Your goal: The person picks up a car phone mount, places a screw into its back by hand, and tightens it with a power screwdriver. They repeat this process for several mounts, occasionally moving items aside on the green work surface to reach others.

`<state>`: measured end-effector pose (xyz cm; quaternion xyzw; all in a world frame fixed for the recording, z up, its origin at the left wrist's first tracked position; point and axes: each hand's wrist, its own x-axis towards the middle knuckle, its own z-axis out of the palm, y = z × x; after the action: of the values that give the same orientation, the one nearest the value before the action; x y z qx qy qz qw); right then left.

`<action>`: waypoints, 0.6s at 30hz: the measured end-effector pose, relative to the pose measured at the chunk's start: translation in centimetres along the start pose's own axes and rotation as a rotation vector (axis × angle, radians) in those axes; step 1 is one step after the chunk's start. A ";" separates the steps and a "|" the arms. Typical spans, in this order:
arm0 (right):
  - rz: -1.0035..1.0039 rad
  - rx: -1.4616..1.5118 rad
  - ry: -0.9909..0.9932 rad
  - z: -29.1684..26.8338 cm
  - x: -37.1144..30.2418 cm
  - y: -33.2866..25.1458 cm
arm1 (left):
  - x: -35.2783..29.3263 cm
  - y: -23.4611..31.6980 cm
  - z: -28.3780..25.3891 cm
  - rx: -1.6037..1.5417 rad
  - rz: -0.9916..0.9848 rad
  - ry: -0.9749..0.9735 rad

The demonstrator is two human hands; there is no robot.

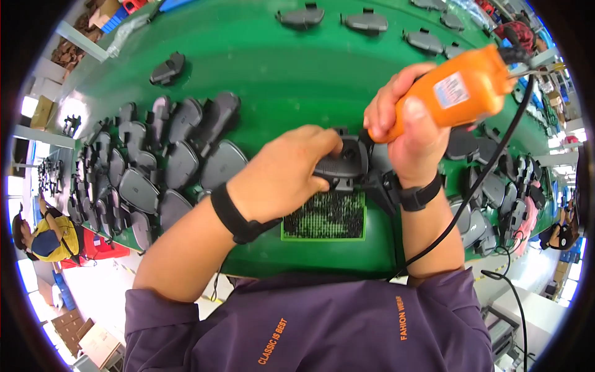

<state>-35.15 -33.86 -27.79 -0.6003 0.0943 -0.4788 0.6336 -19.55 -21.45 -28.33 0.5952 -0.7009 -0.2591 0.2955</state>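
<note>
My left hand (288, 164) is closed round a dark plastic part (348, 160), thumb and fingers gripping its left end. An orange corded electric screwdriver (462, 90) is in my right hand (412, 136), its body tilted with the cord end up and to the right. The screwdriver's front end points down-left to the part's right end; whether its bit touches the part is hidden. Just below the part lies a green-rimmed rectangular tray (323, 239) filled with small black pieces, too small to name for certain.
Dark plastic parts (139, 189) crowd the green table (260, 74) on the left, and more (489, 186) lie on the right. Several stand spaced along the far side. A black cable (489, 164) hangs past my right forearm. Another person (52, 239) is at the far left.
</note>
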 end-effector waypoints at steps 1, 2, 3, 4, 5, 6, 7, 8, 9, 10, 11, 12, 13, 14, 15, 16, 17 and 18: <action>0.008 0.008 0.029 0.3 -0.1 0.1 | -0.1 0.0 0.1 0.004 0.001 -0.001; 0.016 0.017 0.056 0.5 -0.2 0.1 | -0.4 0.0 0.3 0.008 0.004 0.000; -0.026 0.025 0.031 0.4 -0.1 0.6 | -0.4 -0.4 0.4 0.013 0.004 0.005; 0.016 0.052 0.031 0.1 -0.5 0.4 | -0.5 -0.2 0.3 0.043 0.025 0.032; 0.061 0.078 0.030 -0.1 -0.5 -0.1 | -0.6 -0.1 0.3 0.025 0.022 0.033; 0.041 0.085 0.009 0.2 -0.5 -1.1 | -1.1 0.0 0.6 -0.002 0.006 0.031; 0.022 -0.036 0.028 0.6 -0.3 -2.5 | -1.4 0.2 0.5 -0.032 -0.012 0.028; 0.011 -0.159 0.051 0.9 -0.5 -4.0 | -1.7 0.4 0.4 -0.024 -0.015 0.047; -0.016 -0.197 0.075 1.0 -0.7 -5.5 | -2.2 0.6 0.5 0.094 0.045 0.137; -0.040 -0.234 0.100 1.1 -0.9 -7.1 | -2.7 0.7 0.6 0.213 0.102 0.225; -0.038 -0.235 0.100 0.9 -1.2 -8.8 | -2.8 0.8 0.9 0.326 0.170 0.299; -0.042 -0.228 0.081 0.8 -1.7 -10.4 | -3.4 1.3 0.8 0.324 0.168 0.298; -0.047 -0.224 0.070 0.6 -2.0 -11.3 | -4.4 2.5 0.3 0.278 0.118 0.228; -0.046 -0.232 0.081 0.5 -2.2 -11.3 | -5.3 3.5 -0.2 0.230 0.073 0.157; -0.065 -0.201 0.061 0.5 -2.4 -11.3 | -5.9 3.9 0.0 0.182 0.029 0.084; -0.086 -0.159 0.030 0.7 -2.4 -11.4 | -6.4 4.2 0.8 0.186 0.028 0.084; -0.107 -0.117 -0.001 1.0 -2.5 -11.5 | -6.7 4.3 2.0 0.205 0.022 0.042; -0.109 -0.108 -0.009 1.4 -2.6 -11.4 | -7.0 4.1 3.3 0.228 0.008 0.007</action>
<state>-41.15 -29.02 -18.85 -0.6401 0.0846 -0.5040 0.5737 -23.90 -13.81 -28.39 0.6231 -0.7272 -0.1745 0.2293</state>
